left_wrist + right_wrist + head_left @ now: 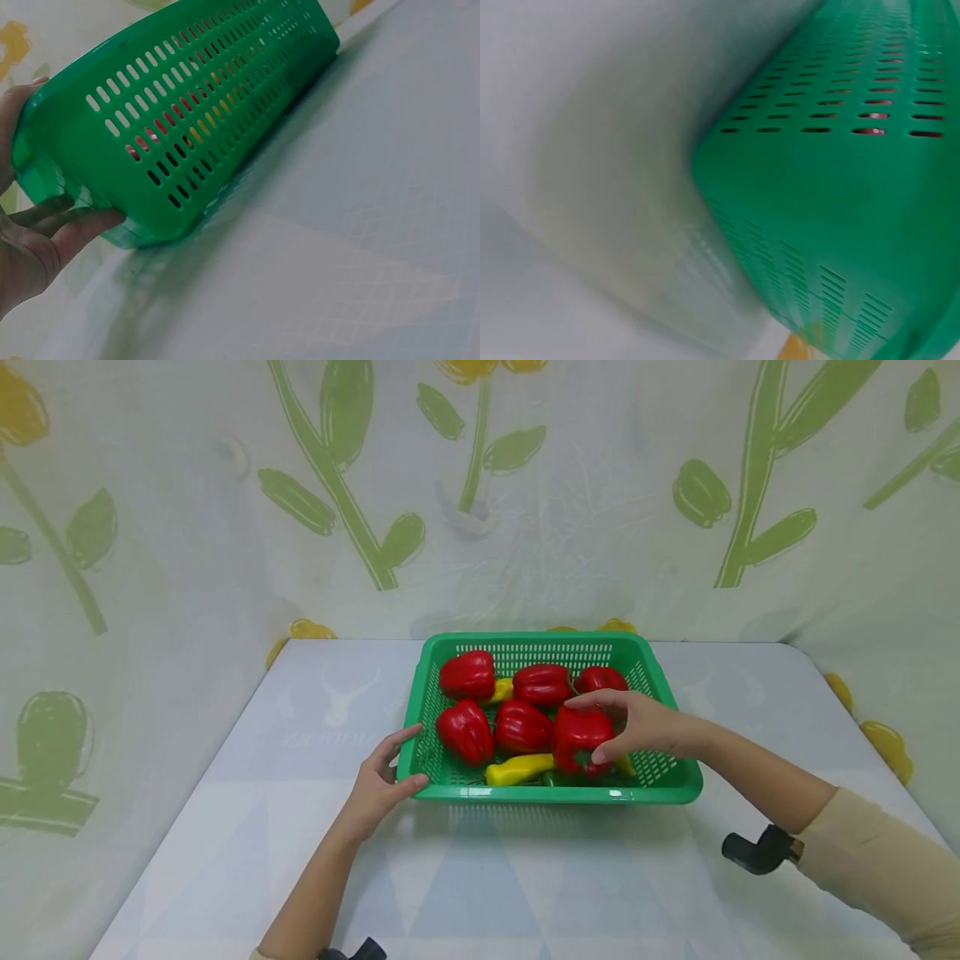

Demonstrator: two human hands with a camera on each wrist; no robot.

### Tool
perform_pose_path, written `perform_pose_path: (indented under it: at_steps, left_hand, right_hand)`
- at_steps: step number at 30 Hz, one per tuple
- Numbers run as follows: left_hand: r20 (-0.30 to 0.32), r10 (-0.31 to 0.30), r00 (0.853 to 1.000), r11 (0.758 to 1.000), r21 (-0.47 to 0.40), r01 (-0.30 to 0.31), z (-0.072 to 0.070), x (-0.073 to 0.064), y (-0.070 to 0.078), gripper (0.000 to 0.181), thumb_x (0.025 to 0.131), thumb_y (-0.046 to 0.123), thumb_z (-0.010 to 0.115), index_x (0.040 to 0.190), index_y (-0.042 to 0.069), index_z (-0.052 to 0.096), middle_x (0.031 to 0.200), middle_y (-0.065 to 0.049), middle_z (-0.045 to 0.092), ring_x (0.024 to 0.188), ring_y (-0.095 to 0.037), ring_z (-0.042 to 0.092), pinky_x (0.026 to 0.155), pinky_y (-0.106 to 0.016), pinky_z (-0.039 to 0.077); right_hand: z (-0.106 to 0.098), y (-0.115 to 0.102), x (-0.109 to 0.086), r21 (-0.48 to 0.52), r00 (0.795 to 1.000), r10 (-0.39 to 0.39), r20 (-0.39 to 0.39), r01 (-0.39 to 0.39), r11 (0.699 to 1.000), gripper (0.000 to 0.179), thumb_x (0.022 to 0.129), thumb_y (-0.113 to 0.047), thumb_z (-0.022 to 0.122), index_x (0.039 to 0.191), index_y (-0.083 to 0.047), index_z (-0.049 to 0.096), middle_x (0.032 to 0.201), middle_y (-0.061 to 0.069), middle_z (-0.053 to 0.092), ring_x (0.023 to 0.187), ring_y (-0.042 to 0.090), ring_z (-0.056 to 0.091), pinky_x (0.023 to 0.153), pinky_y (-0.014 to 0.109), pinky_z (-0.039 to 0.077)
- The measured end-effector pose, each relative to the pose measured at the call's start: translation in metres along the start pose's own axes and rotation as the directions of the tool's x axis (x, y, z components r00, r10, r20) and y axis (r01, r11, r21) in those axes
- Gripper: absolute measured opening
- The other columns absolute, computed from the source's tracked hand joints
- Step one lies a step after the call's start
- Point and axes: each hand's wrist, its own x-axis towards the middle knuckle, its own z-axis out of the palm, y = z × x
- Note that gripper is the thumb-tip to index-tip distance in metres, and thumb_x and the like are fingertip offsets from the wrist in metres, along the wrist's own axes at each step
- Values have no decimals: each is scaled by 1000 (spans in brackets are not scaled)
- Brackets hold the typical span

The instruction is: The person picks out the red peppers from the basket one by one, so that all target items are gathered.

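A green plastic basket (551,794) holds several red bell peppers (523,727) and yellow peppers (519,769). At its left front corner, my left hand (382,781) grips the basket, thumb on the front rim and other fingers along the left side. In the left wrist view, fingertips of the left hand (56,240) press the outer wall of the basket (142,187). My right hand (652,724) holds a red bell pepper (579,735) at the basket's right, fingers over its top and thumb near its green stem. The right wrist view shows only the basket's outside (817,195), with the hand hidden.
The basket stands on a pale table (480,868) with a triangle pattern. Behind and beside it hangs a white curtain (585,552) printed with green plants and yellow flowers. A dark wrist-worn device (761,850) sits on the right forearm.
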Motion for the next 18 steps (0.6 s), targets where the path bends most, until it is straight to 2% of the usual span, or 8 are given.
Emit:
perform_pose_path:
  at_steps: [5, 12, 15, 18]
  left_hand:
    - [10, -13, 1000, 1000, -2, 13, 0, 0, 1, 66, 85, 2, 64, 144, 9, 35, 149, -21, 27, 116, -47, 49, 79, -28, 55]
    - [45, -20, 999, 1000, -18, 21, -2, 1, 3, 66, 84, 3, 67, 142, 7, 36, 144, -24, 32, 106, -42, 54, 76, -27, 55]
    - [65, -31, 997, 1000, -2, 31, -5, 2, 6, 67, 83, 5, 69, 142, 6, 36, 142, -25, 34, 99, -36, 58, 74, -27, 55]
    - [88, -43, 995, 999, 19, 41, -9, 2, 9, 68, 82, 7, 71, 141, 4, 37, 142, -25, 33, 99, -37, 59, 74, -27, 55]
  right_hand:
    - [-7, -4, -2, 19, 1000, -7, -4, 7, 1000, 77, 72, -16, 82, 138, -8, 44, 133, 21, 45, 121, 39, 41, 79, 40, 56]
    - [-18, -9, -8, 10, 1000, 7, -14, -7, 1000, 80, 71, -17, 82, 140, -11, 42, 136, 19, 44, 122, 38, 41, 78, 40, 56]
    - [-22, -10, -10, 9, 1000, 4, -8, -3, 1000, 80, 72, -17, 81, 141, -11, 41, 137, 20, 43, 122, 39, 41, 78, 40, 56]
    - [-26, -10, -11, 23, 1000, -8, -2, 8, 1000, 80, 72, -16, 80, 141, -9, 40, 137, 20, 42, 122, 39, 41, 79, 41, 56]
